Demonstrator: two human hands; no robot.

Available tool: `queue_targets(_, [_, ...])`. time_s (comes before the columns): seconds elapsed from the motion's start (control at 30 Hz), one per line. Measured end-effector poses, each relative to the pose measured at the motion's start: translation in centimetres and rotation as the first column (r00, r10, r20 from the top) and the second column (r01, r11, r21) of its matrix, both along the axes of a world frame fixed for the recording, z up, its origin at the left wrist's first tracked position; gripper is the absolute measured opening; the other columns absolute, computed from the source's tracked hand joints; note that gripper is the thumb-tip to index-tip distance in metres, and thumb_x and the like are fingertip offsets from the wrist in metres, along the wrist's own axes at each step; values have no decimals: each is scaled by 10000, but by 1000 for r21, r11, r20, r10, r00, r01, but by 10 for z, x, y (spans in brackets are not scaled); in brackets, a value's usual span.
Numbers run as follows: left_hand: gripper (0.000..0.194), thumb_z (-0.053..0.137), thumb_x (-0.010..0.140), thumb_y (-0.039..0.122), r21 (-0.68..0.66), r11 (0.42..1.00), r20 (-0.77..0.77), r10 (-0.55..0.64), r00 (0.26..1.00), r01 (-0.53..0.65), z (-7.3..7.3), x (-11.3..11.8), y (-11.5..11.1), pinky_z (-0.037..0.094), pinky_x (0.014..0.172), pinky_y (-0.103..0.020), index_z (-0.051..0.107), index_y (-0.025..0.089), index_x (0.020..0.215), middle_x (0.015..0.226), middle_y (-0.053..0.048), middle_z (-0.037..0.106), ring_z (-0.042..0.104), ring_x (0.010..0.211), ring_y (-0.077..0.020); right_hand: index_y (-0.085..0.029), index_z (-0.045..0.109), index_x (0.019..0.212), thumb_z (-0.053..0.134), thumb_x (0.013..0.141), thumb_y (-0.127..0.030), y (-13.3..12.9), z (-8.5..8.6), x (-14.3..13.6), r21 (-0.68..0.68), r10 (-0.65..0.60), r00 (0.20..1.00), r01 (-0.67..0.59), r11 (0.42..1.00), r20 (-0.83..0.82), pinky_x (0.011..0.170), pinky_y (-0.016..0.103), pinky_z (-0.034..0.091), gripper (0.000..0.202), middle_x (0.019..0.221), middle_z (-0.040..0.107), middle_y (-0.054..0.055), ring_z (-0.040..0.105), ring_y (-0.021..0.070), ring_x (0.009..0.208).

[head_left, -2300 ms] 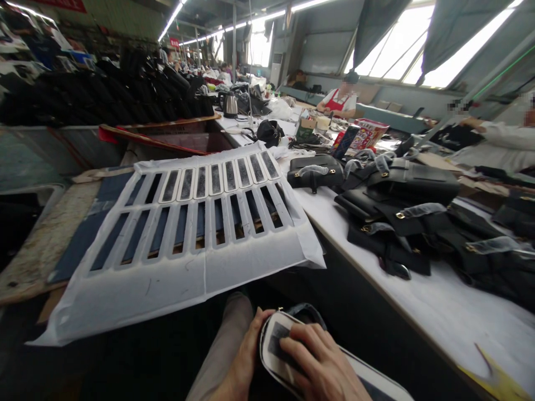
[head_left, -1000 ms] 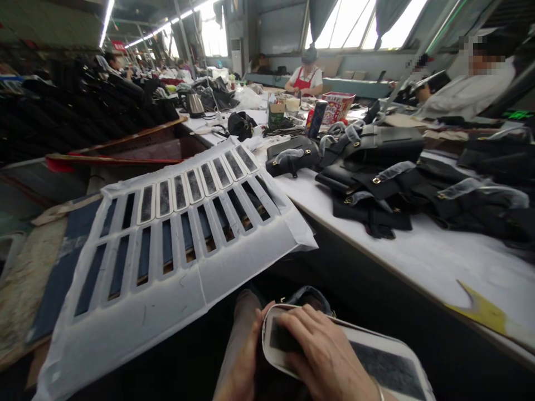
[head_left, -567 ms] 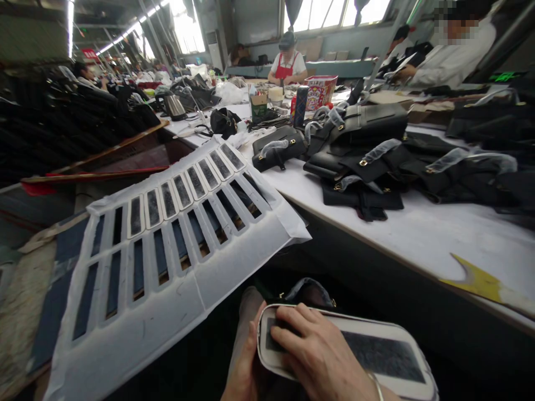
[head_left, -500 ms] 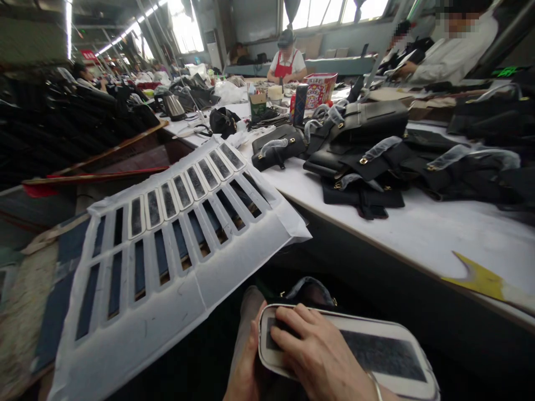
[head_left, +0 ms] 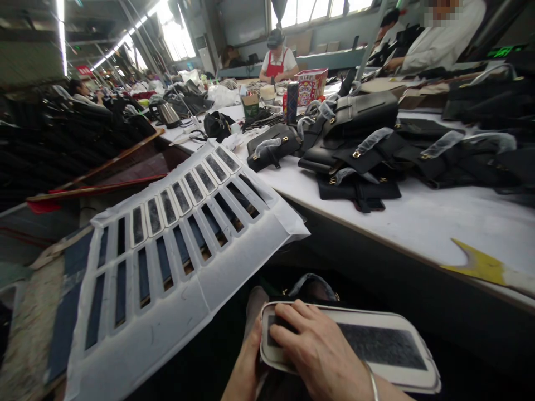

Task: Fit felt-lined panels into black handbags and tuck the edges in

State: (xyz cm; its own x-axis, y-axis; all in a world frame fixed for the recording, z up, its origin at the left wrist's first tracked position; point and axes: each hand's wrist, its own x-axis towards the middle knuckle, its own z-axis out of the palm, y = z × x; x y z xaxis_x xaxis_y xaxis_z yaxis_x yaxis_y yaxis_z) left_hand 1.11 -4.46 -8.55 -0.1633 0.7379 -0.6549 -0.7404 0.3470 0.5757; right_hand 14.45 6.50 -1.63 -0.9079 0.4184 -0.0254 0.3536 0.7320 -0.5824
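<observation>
A long pale panel with rounded ends and a dark strip point(head_left: 380, 346) along its middle lies across my lap, on top of a black bag whose wrapped handle point(head_left: 313, 281) shows behind it. My left hand point(head_left: 249, 356) grips the panel's left end from the side, its fingertips hidden beneath. My right hand point(head_left: 311, 345) rests on the panel's top near the same end, fingers bent and pressing on the dark strip. A bracelet circles the right wrist. Left of my hands is a white sheet point(head_left: 167, 303) with rows of slots, the far row partly filled with pale-edged dark strips.
A white table point(head_left: 426, 220) on the right bears a pile of black bags point(head_left: 363, 156) and a yellow piece point(head_left: 480, 264). Farther back are a kettle point(head_left: 169, 115), a patterned box point(head_left: 311, 86) and a person in a red apron point(head_left: 276, 67). Another person in white stands at the upper right.
The camera view has shifted slightly. Both hands keep nearly the same places on the panel, with the right fingers still pressed on its dark strip.
</observation>
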Motion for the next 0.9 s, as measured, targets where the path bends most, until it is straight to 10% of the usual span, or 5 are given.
queue_targets(0.2, [580, 655, 826, 557, 46, 995, -327, -65, 943, 85, 17, -11, 5, 246, 1168, -536, 649, 175, 1261, 1334, -114, 613, 336, 1407, -368, -261, 572, 992, 512, 921, -194, -1, -1, 2, -22, -3, 1000, 4, 1000, 14, 848, 367, 401, 115, 1183, 578, 3, 499, 211, 977])
queue_targets(0.47, [563, 647, 848, 543, 82, 977, -368, -152, 917, 195, 25, -17, 10, 224, 1185, -504, 640, 175, 1274, 1309, -106, 634, 320, 1417, -340, -267, 584, 1005, 578, 901, -209, -2, -9, 2, -31, -16, 1000, 16, 999, -3, 870, 365, 382, 120, 1193, 580, -5, 500, 214, 1002])
queue_targets(0.9, [636, 519, 902, 605, 14, 974, -513, -187, 838, 226, 3, -13, 4, 161, 1216, -438, 533, 188, 1383, 1488, -83, 459, 291, 1440, -283, -272, 605, 1046, 577, 882, -196, -2, -15, 3, -46, -18, 1000, 17, 999, -13, 847, 359, 361, 183, 1206, 592, 8, 510, 218, 991])
